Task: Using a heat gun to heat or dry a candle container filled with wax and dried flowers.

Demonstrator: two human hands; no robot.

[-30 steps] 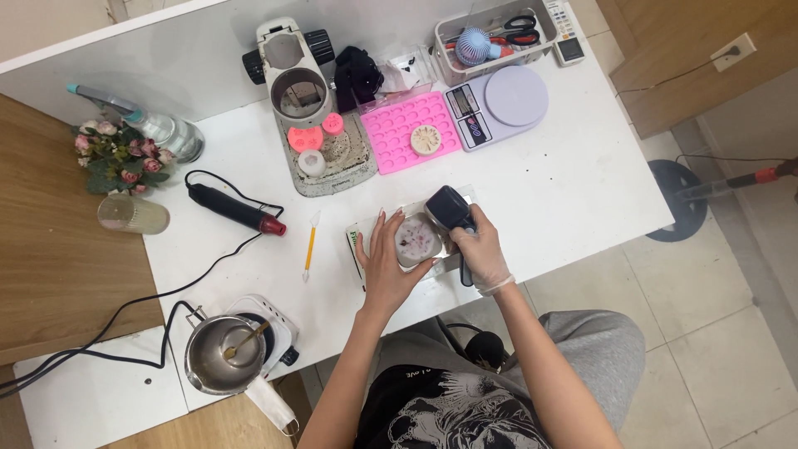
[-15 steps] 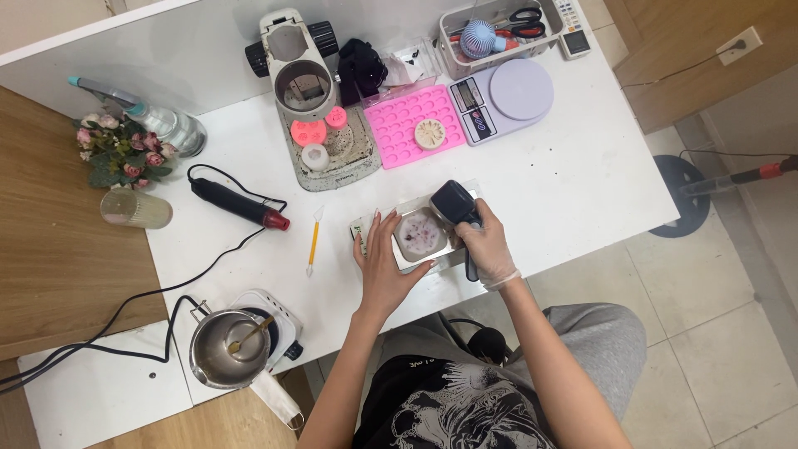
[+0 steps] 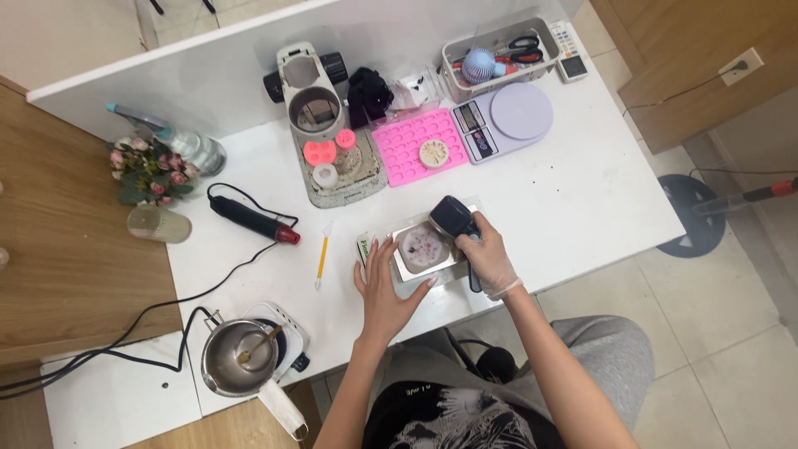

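Over on the far left, a little bunch of pink flowers (image 3: 148, 170) sits on the wooden ledge beside a ribbed glass tumbler (image 3: 158, 223). Down at the near corner there's a shiny steel melting pot (image 3: 238, 357) on a small white hotplate, a stick resting in it. Moving along the smooth white tabletop (image 3: 582, 191), a black heat gun (image 3: 249, 219) with a red tip lies on its side, its cord looping away, and a thin yellow stick (image 3: 321, 260) lies just right of it. Now the left hand (image 3: 384, 287): it's spread flat, fingers splayed wide, palm pressing the tabletop and fingertips touching the left edge of a small metal tray (image 3: 422, 254). On that tray sits a round, pale, speckled disc (image 3: 423, 247), waxy-looking. The right hand (image 3: 489, 258) wears a thin translucent glove and is wrapped tight around the handle of a black hand tool (image 3: 455, 220), its chunky head hovering right at the disc's upper right edge. Behind, a pink silicone mould (image 3: 413, 145) dotted with round cavities, then a lilac round-plated kitchen scale (image 3: 509, 116).
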